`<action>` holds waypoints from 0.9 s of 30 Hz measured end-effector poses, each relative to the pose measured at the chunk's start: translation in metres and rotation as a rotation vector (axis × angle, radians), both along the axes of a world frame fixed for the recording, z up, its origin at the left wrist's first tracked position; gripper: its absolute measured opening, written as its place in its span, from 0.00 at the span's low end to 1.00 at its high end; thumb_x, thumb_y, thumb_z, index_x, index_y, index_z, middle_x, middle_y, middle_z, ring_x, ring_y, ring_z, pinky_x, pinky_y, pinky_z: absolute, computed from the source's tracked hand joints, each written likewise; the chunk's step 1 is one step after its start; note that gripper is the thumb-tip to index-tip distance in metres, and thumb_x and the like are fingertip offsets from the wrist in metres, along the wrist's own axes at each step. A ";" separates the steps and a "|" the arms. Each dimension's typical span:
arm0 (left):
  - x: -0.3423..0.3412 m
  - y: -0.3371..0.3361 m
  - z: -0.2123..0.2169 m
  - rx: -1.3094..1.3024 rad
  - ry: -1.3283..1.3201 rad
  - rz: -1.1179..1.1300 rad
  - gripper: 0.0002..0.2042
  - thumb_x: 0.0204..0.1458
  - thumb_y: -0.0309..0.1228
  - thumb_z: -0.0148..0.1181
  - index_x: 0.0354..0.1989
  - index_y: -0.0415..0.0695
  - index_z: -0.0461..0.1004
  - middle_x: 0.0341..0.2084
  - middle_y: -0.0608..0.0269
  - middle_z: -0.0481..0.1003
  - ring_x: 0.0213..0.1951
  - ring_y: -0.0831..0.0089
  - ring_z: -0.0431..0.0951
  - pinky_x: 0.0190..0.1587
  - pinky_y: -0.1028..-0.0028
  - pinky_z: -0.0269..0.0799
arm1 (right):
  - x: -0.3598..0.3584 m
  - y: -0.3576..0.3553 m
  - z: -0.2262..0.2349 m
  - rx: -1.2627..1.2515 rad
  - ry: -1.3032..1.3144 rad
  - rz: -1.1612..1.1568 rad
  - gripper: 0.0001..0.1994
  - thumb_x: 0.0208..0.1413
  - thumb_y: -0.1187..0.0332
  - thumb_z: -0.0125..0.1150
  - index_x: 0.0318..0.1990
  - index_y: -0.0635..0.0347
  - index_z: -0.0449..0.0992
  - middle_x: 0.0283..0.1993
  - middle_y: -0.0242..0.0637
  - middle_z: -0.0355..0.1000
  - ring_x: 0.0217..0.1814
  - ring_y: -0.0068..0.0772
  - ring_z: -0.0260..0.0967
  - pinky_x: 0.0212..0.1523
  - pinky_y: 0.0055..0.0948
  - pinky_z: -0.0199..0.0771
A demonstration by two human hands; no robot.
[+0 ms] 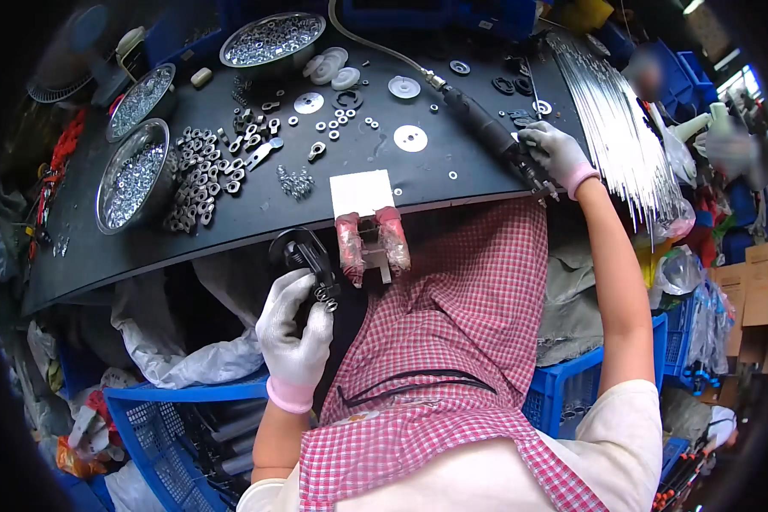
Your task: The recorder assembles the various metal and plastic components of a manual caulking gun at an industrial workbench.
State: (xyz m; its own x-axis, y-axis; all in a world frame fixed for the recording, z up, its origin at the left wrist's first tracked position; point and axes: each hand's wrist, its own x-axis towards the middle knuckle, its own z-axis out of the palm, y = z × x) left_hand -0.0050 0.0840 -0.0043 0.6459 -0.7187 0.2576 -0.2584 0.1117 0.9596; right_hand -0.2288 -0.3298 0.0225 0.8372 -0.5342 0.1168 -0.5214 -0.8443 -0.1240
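Note:
My left hand (297, 328), in a white knit glove with a pink cuff, is closed around a black plastic part (303, 253) with a round end. A small coil spring (325, 298) sticks out of it beside my fingers. My right hand (558, 155), gloved the same way, has its fingers curled over the lower end of a black air tool (480, 119) lying on the table. Its fingertips are partly hidden. Between my hands, a fixture with two red-wrapped jaws (389, 232) stands at the table's front edge, a white plate (360, 193) behind it.
Steel bowls of small metal parts (132, 179) stand at the left, near a heap of metal eyelet pieces (200, 175). White discs (410, 138), nuts and springs (295, 182) lie mid-table. Many thin metal rods (610, 128) cover the right. Blue crates (158, 435) sit below the table.

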 end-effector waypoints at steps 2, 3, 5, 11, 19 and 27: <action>-0.002 -0.002 -0.001 0.015 -0.011 -0.004 0.13 0.53 0.20 0.47 0.46 0.30 0.70 0.47 0.52 0.71 0.14 0.86 0.66 0.15 0.85 0.59 | -0.011 -0.013 -0.004 -0.078 -0.036 0.109 0.16 0.50 0.77 0.59 0.48 0.57 0.75 0.49 0.44 0.72 0.48 0.47 0.72 0.50 0.36 0.73; -0.002 -0.001 0.000 0.011 0.021 -0.003 0.13 0.54 0.21 0.47 0.46 0.30 0.70 0.47 0.53 0.71 0.14 0.86 0.66 0.15 0.85 0.59 | -0.011 -0.014 -0.002 -0.076 -0.033 0.111 0.16 0.50 0.77 0.59 0.48 0.57 0.75 0.49 0.44 0.72 0.48 0.47 0.72 0.50 0.36 0.73; -0.001 -0.003 -0.001 0.008 0.056 -0.006 0.13 0.54 0.21 0.48 0.46 0.30 0.70 0.47 0.53 0.71 0.14 0.87 0.66 0.15 0.85 0.59 | -0.015 -0.017 0.001 -0.164 -0.156 0.033 0.10 0.50 0.76 0.59 0.42 0.56 0.76 0.44 0.43 0.73 0.42 0.47 0.73 0.44 0.36 0.75; -0.003 -0.002 0.003 -0.014 0.100 0.003 0.13 0.53 0.19 0.48 0.46 0.29 0.71 0.45 0.56 0.71 0.18 0.86 0.68 0.17 0.84 0.61 | 0.070 0.160 0.050 0.735 -1.038 0.259 0.09 0.49 0.82 0.54 0.36 0.63 0.78 0.38 0.33 0.70 0.38 0.18 0.66 0.37 0.17 0.66; -0.012 -0.002 0.011 -0.045 0.208 0.026 0.11 0.52 0.16 0.46 0.41 0.29 0.73 0.42 0.60 0.72 0.20 0.89 0.68 0.20 0.86 0.61 | 0.105 0.291 0.003 1.074 -0.967 0.161 0.10 0.40 0.80 0.70 0.33 0.60 0.80 0.31 0.30 0.73 0.34 0.21 0.70 0.35 0.22 0.69; -0.004 -0.004 0.014 -0.033 0.084 0.084 0.12 0.51 0.15 0.45 0.42 0.29 0.74 0.41 0.58 0.73 0.20 0.88 0.69 0.20 0.86 0.62 | 0.098 0.289 -0.002 1.792 -0.628 0.088 0.08 0.55 0.68 0.64 0.36 0.63 0.75 0.26 0.33 0.73 0.25 0.20 0.68 0.28 0.21 0.68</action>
